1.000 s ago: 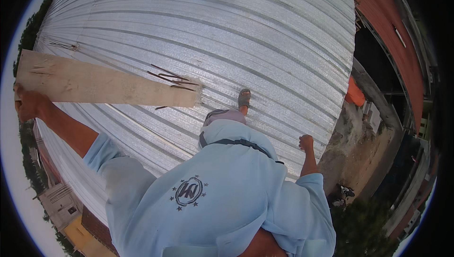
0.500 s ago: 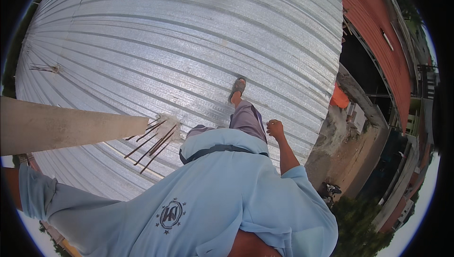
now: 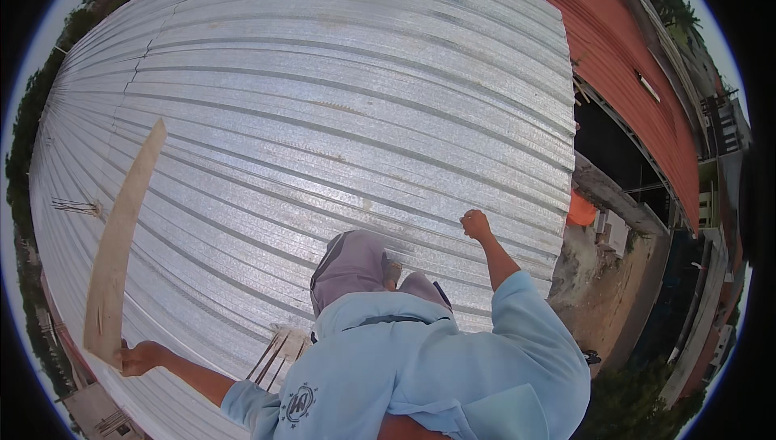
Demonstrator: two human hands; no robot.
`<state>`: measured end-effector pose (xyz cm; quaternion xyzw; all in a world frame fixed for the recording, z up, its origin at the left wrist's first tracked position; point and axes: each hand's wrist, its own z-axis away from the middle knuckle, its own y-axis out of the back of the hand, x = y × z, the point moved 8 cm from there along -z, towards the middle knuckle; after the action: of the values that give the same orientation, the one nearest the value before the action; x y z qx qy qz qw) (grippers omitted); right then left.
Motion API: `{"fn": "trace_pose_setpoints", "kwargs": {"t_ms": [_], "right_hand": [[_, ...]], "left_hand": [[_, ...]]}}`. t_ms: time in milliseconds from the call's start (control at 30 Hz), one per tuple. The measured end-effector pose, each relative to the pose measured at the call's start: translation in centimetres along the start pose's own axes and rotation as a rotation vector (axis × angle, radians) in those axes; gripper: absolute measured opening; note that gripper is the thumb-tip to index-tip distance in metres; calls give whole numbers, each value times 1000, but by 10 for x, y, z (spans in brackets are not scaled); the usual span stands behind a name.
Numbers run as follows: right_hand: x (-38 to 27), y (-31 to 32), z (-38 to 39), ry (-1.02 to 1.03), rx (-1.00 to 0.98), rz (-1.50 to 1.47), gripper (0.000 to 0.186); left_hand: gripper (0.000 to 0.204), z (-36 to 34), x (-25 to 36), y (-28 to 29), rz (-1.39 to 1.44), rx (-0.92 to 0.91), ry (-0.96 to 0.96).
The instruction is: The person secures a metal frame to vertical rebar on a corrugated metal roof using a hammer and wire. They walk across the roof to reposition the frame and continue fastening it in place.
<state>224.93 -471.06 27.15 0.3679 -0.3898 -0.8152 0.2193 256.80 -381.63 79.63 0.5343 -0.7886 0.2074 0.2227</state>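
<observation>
**Inspector:** Grip first. Left hand is clamped on the near end of a long wooden plank, fingers wrapped over its lower edge, arm stretched out to the person's left.

**Clerk:** And how does the plank lie?

**Inspector:** It rises from that hand and runs away up the picture, thin edge toward the camera, lifted above the corrugated metal roof. Its far end is free; nothing else touches it. Whether any part of it rests on the sheeting, I cannot tell.

**Clerk:** Right hand?

**Inspector:** Right hand is closed into a fist, raised ahead of the body over the roof near its right-hand edge. Nothing shows between its fingers.

**Clerk:** What lies around the person?

**Inspector:** A light blue shirt fills the lower middle of the view. Grey trousers show above it, one knee forward, with a foot planted on the sheeting just beside that knee. Close to the left side of the shirt, a small bundle of thin rods with a scrap of pale wood sits on the roof. A second cluster of thin rods lies far out on the left part of the sheeting, well apart from the plank's grip.

**Clerk:** Beyond the roof?

**Inspector:** A red roof adjoins on the right. Below the silver roof's edge lie a bare concrete wall and an orange object, kind not discernible.
</observation>
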Motion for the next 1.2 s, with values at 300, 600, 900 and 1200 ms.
{"fn": "trace_pose_setpoints", "kwargs": {"t_ms": [300, 600, 900, 1200], "right_hand": [[-82, 181, -237, -348, 89, -574, 37], [10, 232, -349, -448, 113, -604, 19], [38, 301, -544, -595, -117, -619, 24], [142, 601, -896, -575, 70, -619, 23]], "left_hand": [[41, 668, -39, -96, -809, -1867, 1634], [45, 572, 154, -870, 125, -1413, 1004], [40, 815, 451, -1061, 333, -1974, 455], [27, 973, 311, -857, -542, -1798, 1682]]}}
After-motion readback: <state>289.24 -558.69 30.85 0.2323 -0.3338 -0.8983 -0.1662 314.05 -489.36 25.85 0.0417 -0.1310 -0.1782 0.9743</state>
